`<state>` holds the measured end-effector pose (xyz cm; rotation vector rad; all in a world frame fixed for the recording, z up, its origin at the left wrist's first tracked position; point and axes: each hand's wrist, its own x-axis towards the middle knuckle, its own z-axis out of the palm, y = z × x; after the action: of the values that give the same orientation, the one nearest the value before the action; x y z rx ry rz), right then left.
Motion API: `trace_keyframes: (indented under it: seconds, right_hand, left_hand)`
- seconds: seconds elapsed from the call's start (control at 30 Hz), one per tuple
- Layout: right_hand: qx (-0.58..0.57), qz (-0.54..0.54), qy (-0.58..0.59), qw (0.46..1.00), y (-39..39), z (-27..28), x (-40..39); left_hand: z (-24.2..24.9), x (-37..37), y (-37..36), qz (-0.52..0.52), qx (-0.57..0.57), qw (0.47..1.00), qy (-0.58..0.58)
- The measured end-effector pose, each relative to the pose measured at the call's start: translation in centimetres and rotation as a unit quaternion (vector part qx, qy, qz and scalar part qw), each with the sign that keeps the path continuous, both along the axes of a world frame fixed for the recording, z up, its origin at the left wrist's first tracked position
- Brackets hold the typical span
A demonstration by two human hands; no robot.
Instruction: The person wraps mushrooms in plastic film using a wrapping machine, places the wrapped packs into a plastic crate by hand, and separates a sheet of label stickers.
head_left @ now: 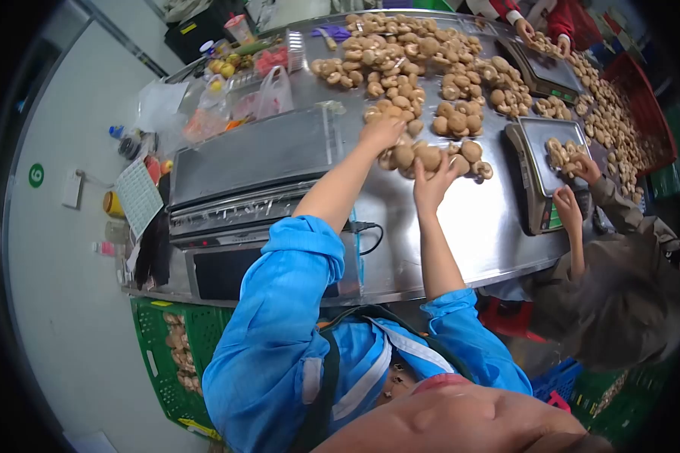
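Note:
Brown-capped mushrooms point(404, 98) lie in clusters on the steel table. My left hand point(383, 134) reaches into the near end of a cluster, its fingers curled down over mushrooms and partly hidden by the hand's back. Just to the right and nearer to me, my right hand point(435, 186) has its thumb and fingers closed around a mushroom point(428, 157) in a small row. More mushrooms point(471, 151) sit against this row on its right. Beyond them is another bunch point(459, 118).
A wrapping machine point(253, 162) stands left of my arms, its black cable point(375, 238) on the table. At right, a co-worker's hands point(578, 189) are at a scale point(540, 151) with mushrooms. Another person's hands point(540, 38) work beside a farther scale point(548, 68). A red crate point(642, 113) lies tipped.

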<state>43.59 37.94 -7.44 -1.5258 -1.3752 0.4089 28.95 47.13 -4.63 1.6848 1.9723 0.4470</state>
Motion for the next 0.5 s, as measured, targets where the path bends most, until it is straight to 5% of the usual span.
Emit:
trace_keyframes:
  seconds: [0.17, 0.2, 0.23, 0.27, 0.3, 0.37, 0.43, 0.5]
  right_hand:
    - [0.078, 0.06, -0.012, 0.995, 0.1, 8.1, -8.6]
    - [0.085, 0.089, -0.009, 0.992, 0.0, 8.5, -11.1]
    - [0.072, 0.13, -0.027, 0.989, -0.4, 8.8, -13.7]
    - [0.062, 0.135, 0.006, 0.989, -1.1, 8.3, -16.9]
    - [0.051, 0.156, -0.006, 0.986, -1.6, 7.5, -19.8]
    - [-0.061, 0.19, -0.029, 0.98, -3.7, 7.0, -25.0]
    - [-0.072, 0.198, -0.058, 0.976, -5.7, 7.1, -29.0]
    - [-0.087, 0.201, -0.067, 0.973, -6.7, 7.4, -32.2]
  left_hand:
    - [10.1, -8.8, -3.3, 0.084, 0.039, 0.995, 0.022]
    - [6.0, -13.6, -1.1, 0.066, 0.08, 0.992, 0.074]
    - [5.1, -18.4, -1.6, -0.067, 0.091, 0.987, 0.116]
    - [7.9, -20.4, -4.8, -0.066, 0.057, 0.984, 0.155]
    - [4.8, -25.1, -4.9, -0.031, 0.064, 0.987, 0.145]
    - [6.5, -29.1, -9.2, -0.005, 0.01, 0.99, 0.138]
    - [6.5, -32.8, -12.6, 0.175, -0.086, 0.978, 0.076]
    - [7.3, -34.3, -14.1, 0.201, -0.111, 0.969, 0.089]
